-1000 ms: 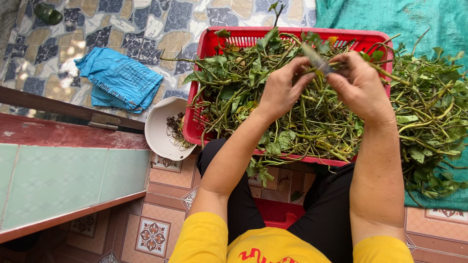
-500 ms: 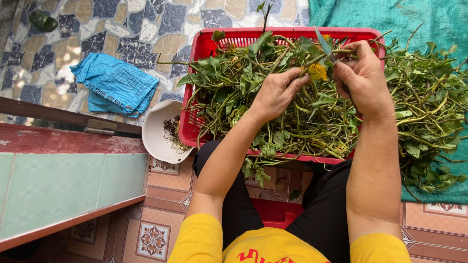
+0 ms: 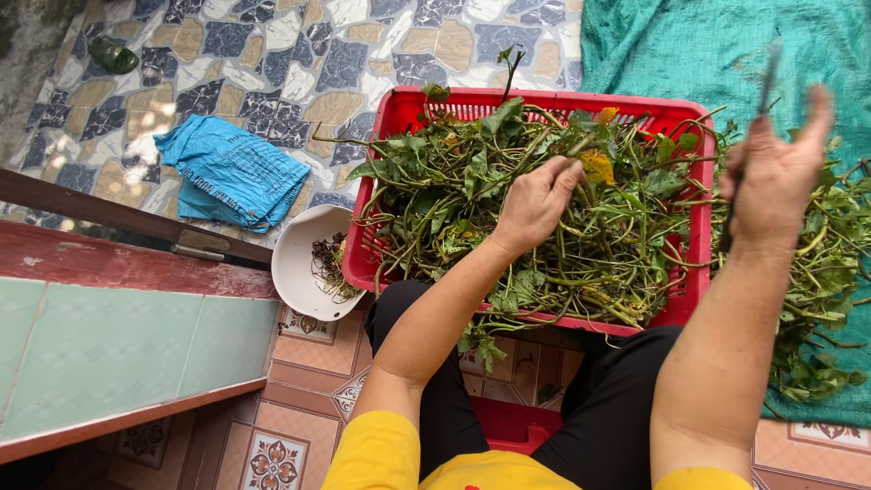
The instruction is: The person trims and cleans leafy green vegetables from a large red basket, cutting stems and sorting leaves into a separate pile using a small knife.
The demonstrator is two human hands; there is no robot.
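- Looking down from the head camera, I take the red basket [image 3: 386, 195] as my landmark; it sits across the person's lap, heaped with green leafy stems [image 3: 472, 195]
- Over the middle of the basket I see the left hand [image 3: 535, 201], its grip closed on a stem that carries a yellowed leaf [image 3: 598, 166], fingers pinched just below that leaf
- At the basket's right edge the right hand [image 3: 778, 177] is raised, its back toward me; its grip is closed on a thin dark stem [image 3: 755, 127] that runs upright through the hand and sticks out above the fingers
- Right of the basket, more stems [image 3: 835, 299] lie spread on a green cloth [image 3: 689, 50]
- Touching the basket's left wall is a white bowl [image 3: 295, 268] with a few dark scraps inside
- Further left of the basket, beyond the bowl, a folded blue bag [image 3: 231, 172] lies on the patterned stone floor [image 3: 299, 59]
- Far to the upper left of the basket I can make out a small dark green object [image 3: 113, 54]; what it is I cannot tell
- Below the basket I see black trousers [image 3: 599, 426] and yellow sleeves [image 3: 376, 454]
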